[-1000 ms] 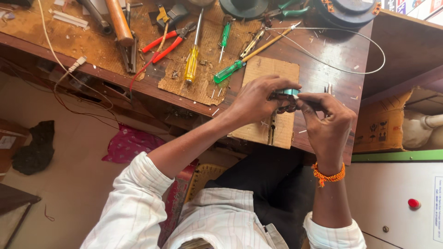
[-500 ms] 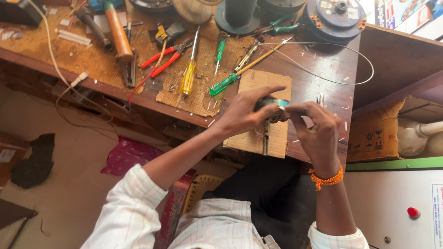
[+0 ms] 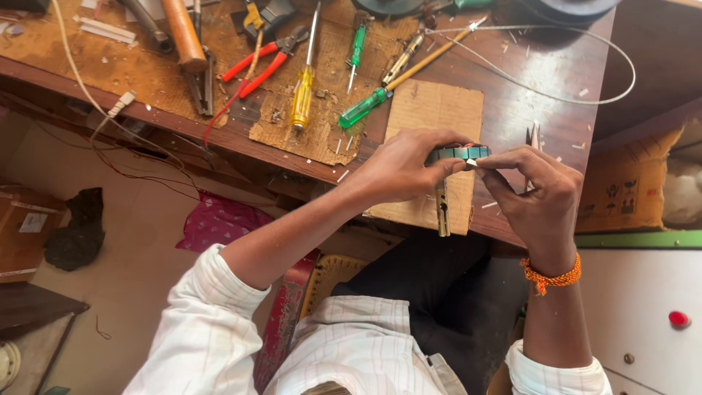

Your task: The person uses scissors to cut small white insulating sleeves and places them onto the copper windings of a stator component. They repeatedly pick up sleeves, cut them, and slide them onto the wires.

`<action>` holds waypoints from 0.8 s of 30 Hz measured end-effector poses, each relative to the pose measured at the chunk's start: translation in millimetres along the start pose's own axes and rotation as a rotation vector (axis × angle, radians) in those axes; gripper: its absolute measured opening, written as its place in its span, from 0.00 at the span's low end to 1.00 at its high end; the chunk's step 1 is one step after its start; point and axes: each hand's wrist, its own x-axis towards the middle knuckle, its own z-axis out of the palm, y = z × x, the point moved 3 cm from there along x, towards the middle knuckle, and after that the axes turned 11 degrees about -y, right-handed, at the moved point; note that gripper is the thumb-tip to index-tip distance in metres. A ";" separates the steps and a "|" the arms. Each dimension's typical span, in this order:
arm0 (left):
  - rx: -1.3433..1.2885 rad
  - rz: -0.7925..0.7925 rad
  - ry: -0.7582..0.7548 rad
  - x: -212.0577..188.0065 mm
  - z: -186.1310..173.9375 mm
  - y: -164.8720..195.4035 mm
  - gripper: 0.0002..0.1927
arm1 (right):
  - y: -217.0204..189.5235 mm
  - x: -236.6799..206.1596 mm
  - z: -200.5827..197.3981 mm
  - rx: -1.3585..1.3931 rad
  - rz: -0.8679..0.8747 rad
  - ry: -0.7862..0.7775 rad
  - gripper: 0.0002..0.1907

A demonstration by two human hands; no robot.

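Staying pinched on green strip (image 3: pixel 458 153), both hands

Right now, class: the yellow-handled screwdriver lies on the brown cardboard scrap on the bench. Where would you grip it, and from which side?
Grip the yellow-handled screwdriver by its thick handle, probably from above. It lies flat on the brown cardboard scrap, handle nearest the bench edge, thin steel shaft pointing away. The red-handled pliers lie close on its left, so fingers have more room closing across the handle.
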 end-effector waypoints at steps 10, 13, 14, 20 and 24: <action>0.316 0.032 -0.026 -3.4 -7.3 15.8 0.19 | -9.0 -7.9 2.5 -0.057 -0.126 0.039 0.09; 0.353 0.007 -0.049 3.0 -9.9 15.8 0.19 | -12.6 -5.2 3.0 -0.124 -0.171 0.048 0.09; 0.366 0.007 -0.052 4.1 -9.9 15.5 0.19 | -13.9 -4.2 2.9 -0.150 -0.188 0.048 0.09; 0.421 0.073 0.010 7.9 -12.0 7.7 0.19 | -18.7 -0.2 2.9 -0.233 -0.242 0.028 0.12; 0.436 0.061 0.038 11.9 -8.7 -6.4 0.18 | -18.8 -1.1 8.3 -0.246 -0.196 0.022 0.14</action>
